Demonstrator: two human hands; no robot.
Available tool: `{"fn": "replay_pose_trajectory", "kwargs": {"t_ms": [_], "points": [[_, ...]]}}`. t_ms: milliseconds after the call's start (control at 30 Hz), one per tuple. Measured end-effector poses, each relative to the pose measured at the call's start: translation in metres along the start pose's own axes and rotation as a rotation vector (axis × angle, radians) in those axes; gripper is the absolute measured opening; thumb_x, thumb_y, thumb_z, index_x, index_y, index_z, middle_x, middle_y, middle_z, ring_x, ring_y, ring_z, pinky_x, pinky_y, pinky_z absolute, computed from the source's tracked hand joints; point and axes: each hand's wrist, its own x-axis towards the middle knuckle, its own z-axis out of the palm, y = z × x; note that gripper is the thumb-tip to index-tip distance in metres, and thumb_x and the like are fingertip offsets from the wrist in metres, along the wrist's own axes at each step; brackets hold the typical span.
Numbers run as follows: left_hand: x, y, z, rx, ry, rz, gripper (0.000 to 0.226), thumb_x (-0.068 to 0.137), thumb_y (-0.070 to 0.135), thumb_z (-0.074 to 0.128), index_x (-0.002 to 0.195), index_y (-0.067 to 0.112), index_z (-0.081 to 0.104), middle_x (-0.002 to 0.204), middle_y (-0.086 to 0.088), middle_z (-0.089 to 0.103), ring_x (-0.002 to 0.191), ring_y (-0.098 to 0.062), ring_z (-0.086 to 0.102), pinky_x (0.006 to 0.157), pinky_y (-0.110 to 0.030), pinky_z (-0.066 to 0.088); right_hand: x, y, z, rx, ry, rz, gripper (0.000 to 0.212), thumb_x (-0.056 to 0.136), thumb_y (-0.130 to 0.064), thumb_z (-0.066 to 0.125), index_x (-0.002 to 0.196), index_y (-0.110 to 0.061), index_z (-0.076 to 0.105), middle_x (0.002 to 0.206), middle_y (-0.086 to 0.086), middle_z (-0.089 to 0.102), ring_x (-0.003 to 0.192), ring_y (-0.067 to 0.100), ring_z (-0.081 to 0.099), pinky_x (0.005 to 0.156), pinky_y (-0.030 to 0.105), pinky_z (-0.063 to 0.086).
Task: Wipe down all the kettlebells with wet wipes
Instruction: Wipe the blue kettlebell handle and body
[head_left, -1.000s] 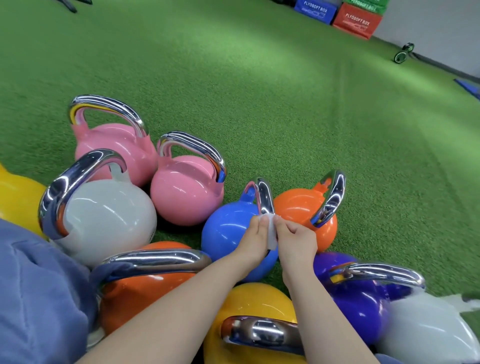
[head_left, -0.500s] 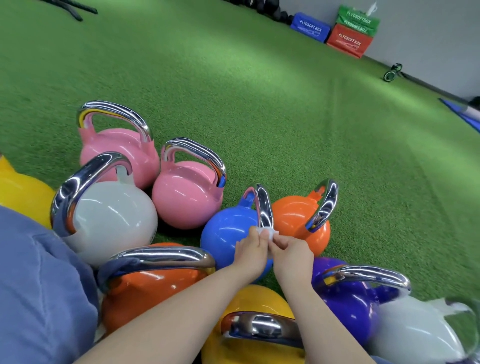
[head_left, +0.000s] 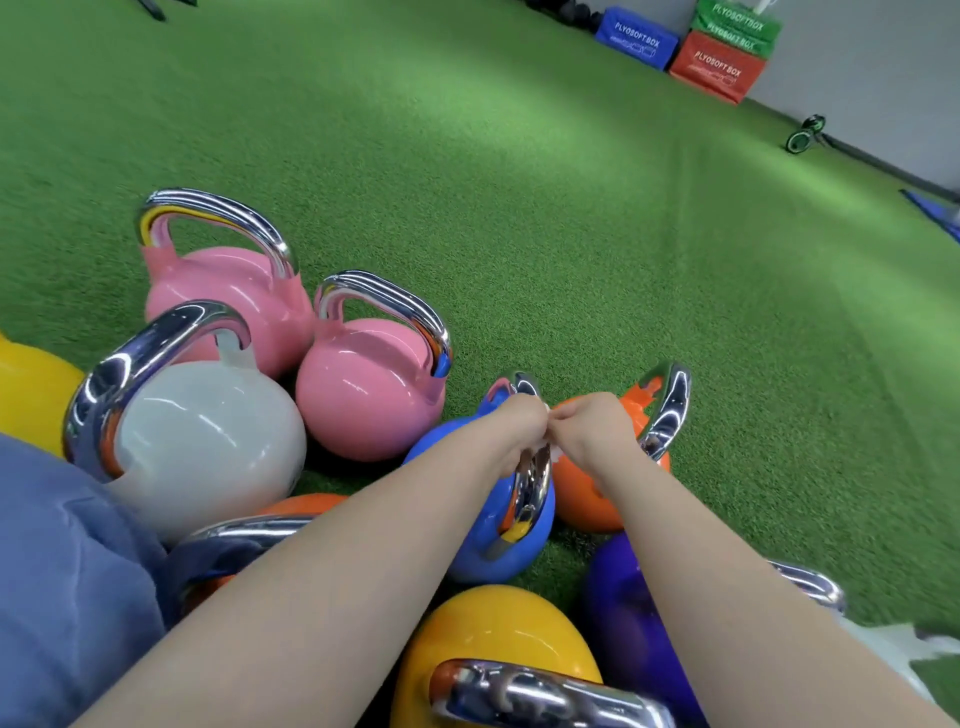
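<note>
Green artificial turf (head_left: 519, 208) covers the floor, and a cluster of kettlebells stands on its near part. At the middle of the cluster the blue kettlebell (head_left: 478, 540) sits with its chrome handle (head_left: 530, 488) edge-on to the camera. Above that handle the left hand (head_left: 519, 426) and the right hand (head_left: 587, 431) meet, both with fingers curled, pinching a small white wet wipe (head_left: 551, 451) between them; only slivers of the wipe show at the fingertips and just under the right hand, against the handle's upper part. Whether the wipe wraps around the handle cannot be told.

Just right of the blue one, touching or nearly so, stands an orange kettlebell (head_left: 587, 499), partly hidden behind the right hand, its handle tilted to the right. To the left stand two pink kettlebells, one nearer (head_left: 363, 400) and one farther (head_left: 223, 291), side by side, with a white kettlebell (head_left: 208, 441) in front of the far pink one. At the left edge a yellow kettlebell (head_left: 31, 389) shows in part. Nearest the camera sit a second yellow kettlebell (head_left: 493, 639), a purple kettlebell (head_left: 634, 639) under the right forearm, and another orange kettlebell (head_left: 306, 503) mostly hidden by the left forearm. A blue sleeve (head_left: 67, 597) fills the near left corner.

Far right, against the grey wall, stand blue (head_left: 636, 44), red (head_left: 714, 67) and green (head_left: 735, 26) plyo boxes, the green on top of the red.
</note>
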Motion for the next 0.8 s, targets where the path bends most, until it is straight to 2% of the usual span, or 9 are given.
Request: {"fn": "replay_pose_trajectory", "kwargs": {"t_ms": [167,267,333,400,467,533,633,733,800], "points": [[0.017,0.011,-0.011,-0.015,0.01,-0.006,0.036,0.096,0.006,0.027,0.062,0.012,0.038,0.021,0.004,0.037,0.024,-0.011,0.042,0.035,-0.016,0.033,0.03,-0.01,-0.004,-0.027,-0.043,0.048,0.034,0.082,-0.023,0.06,0.051,-0.009,0.053,0.053,0.006,0.049,0.048,0.017,0.035,0.045,0.025,0.028],[0.017,0.02,-0.021,-0.007,-0.006,-0.056,0.038,0.098,0.012,0.024,0.065,0.012,0.043,0.025,0.0,0.041,0.018,-0.01,0.041,0.03,-0.013,0.037,0.044,-0.014,-0.001,-0.009,-0.038,0.061,0.031,0.08,-0.03,0.063,0.059,-0.009,0.055,0.053,0.005,0.048,0.048,0.018,0.036,0.046,0.026,0.029],[0.019,0.024,-0.024,-0.088,-0.03,-0.118,0.039,0.099,0.016,0.021,0.073,0.018,0.05,0.027,0.002,0.045,0.029,-0.011,0.049,0.075,-0.027,0.05,0.052,-0.017,-0.001,0.005,-0.051,0.081,0.032,0.078,-0.034,0.067,0.063,-0.009,0.055,0.054,0.005,0.048,0.048,0.018,0.036,0.047,0.026,0.03],[0.023,0.025,-0.025,-0.165,-0.042,-0.146,0.04,0.1,0.02,0.019,0.102,0.021,0.059,0.033,0.002,0.052,0.045,-0.012,0.054,0.094,-0.042,0.031,0.059,-0.019,-0.001,0.023,-0.071,0.104,0.036,0.077,-0.036,0.069,0.062,-0.009,0.05,0.055,0.005,0.047,0.048,0.018,0.036,0.048,0.025,0.03],[0.023,0.025,-0.027,-0.186,-0.044,-0.162,0.041,0.099,0.021,0.02,0.115,0.021,0.058,0.035,0.002,0.054,0.041,-0.013,0.054,0.092,-0.043,0.031,0.063,-0.022,0.001,0.027,-0.07,0.118,0.037,0.078,-0.036,0.069,0.062,-0.01,0.048,0.055,0.005,0.045,0.048,0.018,0.037,0.048,0.024,0.031],[0.03,0.018,-0.028,-0.188,-0.033,-0.149,0.034,0.098,0.022,0.024,0.092,0.024,0.058,0.042,0.001,0.057,0.047,-0.015,0.057,0.089,-0.042,0.036,0.065,-0.025,0.003,0.017,-0.066,0.14,0.033,0.079,-0.037,0.067,0.071,-0.008,0.054,0.058,0.004,0.048,0.049,0.017,0.04,0.047,0.023,0.031],[0.037,0.011,-0.028,-0.19,-0.069,-0.167,0.043,0.098,0.04,0.028,0.074,0.015,0.051,0.08,-0.001,0.062,0.079,-0.021,0.056,0.099,-0.048,0.028,0.067,-0.028,0.006,0.033,-0.102,0.181,0.033,0.08,-0.039,0.066,0.087,-0.007,0.063,0.069,0.005,0.059,0.057,0.017,0.052,0.054,0.028,0.044],[0.038,-0.001,-0.031,-0.24,0.008,-0.162,0.054,0.098,0.05,0.02,0.101,0.01,0.056,0.094,-0.007,0.061,0.091,-0.024,0.056,0.095,-0.04,0.037,0.071,-0.023,0.012,0.174,-0.108,0.244,0.041,0.072,-0.035,0.073,0.099,-0.005,0.065,0.092,0.011,0.07,0.083,0.026,0.066,0.079,0.04,0.055],[0.033,-0.006,-0.038,-0.007,0.149,-0.092,0.039,0.102,0.029,0.029,0.123,0.004,0.048,0.111,-0.014,0.056,0.1,-0.027,0.054,0.086,-0.035,0.042,0.073,-0.021,0.013,0.229,-0.108,0.261,0.04,0.072,-0.027,0.073,0.102,-0.003,0.065,0.097,0.014,0.07,0.089,0.028,0.067,0.085,0.043,0.055]]}}
